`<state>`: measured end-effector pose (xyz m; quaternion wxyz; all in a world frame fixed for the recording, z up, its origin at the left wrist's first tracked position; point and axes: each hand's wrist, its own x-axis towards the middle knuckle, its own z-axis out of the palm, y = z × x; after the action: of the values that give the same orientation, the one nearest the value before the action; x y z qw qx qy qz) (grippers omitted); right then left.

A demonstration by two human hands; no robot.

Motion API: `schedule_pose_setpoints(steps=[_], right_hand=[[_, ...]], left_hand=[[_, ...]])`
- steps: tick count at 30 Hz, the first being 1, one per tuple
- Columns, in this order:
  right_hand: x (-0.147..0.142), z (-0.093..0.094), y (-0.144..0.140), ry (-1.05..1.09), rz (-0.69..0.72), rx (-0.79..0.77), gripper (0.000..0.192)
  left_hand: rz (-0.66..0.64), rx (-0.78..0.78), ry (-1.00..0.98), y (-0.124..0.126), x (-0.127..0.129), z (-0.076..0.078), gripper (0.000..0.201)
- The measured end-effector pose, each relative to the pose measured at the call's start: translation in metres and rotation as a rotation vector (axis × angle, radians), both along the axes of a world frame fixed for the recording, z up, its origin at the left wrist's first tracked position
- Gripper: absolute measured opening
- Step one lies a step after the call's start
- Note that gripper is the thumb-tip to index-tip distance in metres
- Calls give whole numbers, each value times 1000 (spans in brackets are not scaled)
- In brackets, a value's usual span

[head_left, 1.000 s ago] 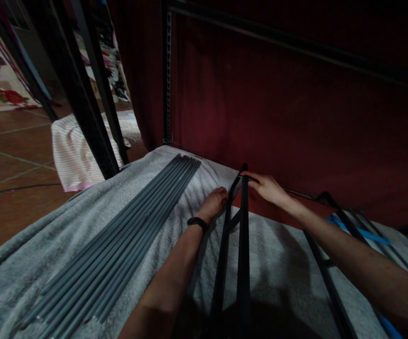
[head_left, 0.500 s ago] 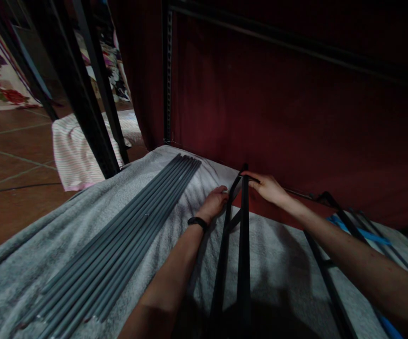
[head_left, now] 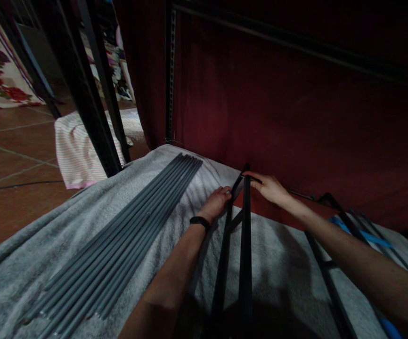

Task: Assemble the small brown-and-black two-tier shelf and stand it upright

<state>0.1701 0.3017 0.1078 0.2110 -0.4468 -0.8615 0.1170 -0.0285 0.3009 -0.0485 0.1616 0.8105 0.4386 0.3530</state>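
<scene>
Both hands are at the far end of a thin black metal frame made of long bars [head_left: 245, 235], which lies on a fluffy grey towel-like cloth [head_left: 84, 212] spread over the floor.

The left hand [head_left: 218, 202], w/ a black band on its wrist [head_left: 200, 221], rests palm down on the cloth. Its fingers are close together and curl a bit, and the tips touch the left bar of the frame near the top. Can't tell if they grip it or just press on it.

The right hand [head_left: 269, 187] is on the other side. Its fingers are together and reach over the top end of the frame, where the two bars meet. The thumb is hidden, so can't tell if it pinches the bar.

Left of the left fingers, apart from them, lies a neat row of long grey round rods [head_left: 126, 240], side by side on the cloth.

Right of the right fingers, well apart, are more black bars [head_left: 326, 268] and a blue strip [head_left: 361, 234].

Just past the fingertips hangs a dark red curtain [head_left: 278, 108]. Far off to the left is a white striped cloth [head_left: 73, 150] on the brown tile floor [head_left: 9, 160].

No boxes or bins show; it all lies loose on the cloth.
</scene>
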Motion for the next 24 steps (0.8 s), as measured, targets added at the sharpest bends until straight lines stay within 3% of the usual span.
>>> schedule_pose_setpoints(steps=[5, 15, 24], right_hand=[[0, 1, 0, -11, -3, -2, 39], [-1, 2, -1, -4, 18, 2, 40], [0, 1, -1, -16, 8, 5, 40]], left_hand=[[15, -96, -61, 11, -2, -6, 14], [-8, 62, 63, 1, -1, -1, 25], [58, -33, 15, 12, -1, -8, 17]])
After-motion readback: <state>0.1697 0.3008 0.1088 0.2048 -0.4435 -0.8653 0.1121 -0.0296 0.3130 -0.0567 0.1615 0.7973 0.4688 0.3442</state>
